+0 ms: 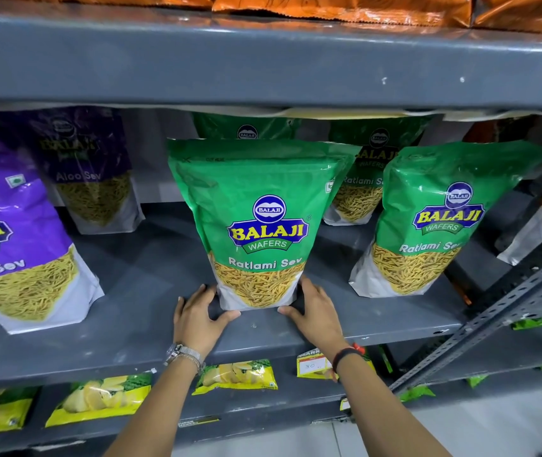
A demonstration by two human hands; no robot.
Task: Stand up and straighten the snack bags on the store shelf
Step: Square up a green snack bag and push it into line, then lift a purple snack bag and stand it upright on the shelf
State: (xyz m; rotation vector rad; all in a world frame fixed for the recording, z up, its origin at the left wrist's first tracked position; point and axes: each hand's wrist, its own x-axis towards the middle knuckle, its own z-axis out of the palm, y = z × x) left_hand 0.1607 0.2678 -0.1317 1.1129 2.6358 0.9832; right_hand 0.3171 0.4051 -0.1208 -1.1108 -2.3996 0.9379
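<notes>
On the grey shelf [151, 291], near its front edge, a green Ratlami Sev bag [259, 222] stands upright, facing out. Both hands cup its base: the left hand [198, 316] presses the lower left corner, the right hand [315, 313] the lower right, fingers curled against the bag. Just right stands a second green bag [434, 222], tilted, with 2 more behind; a purple Aloo Sev bag [15, 232] leans at far left
</notes>
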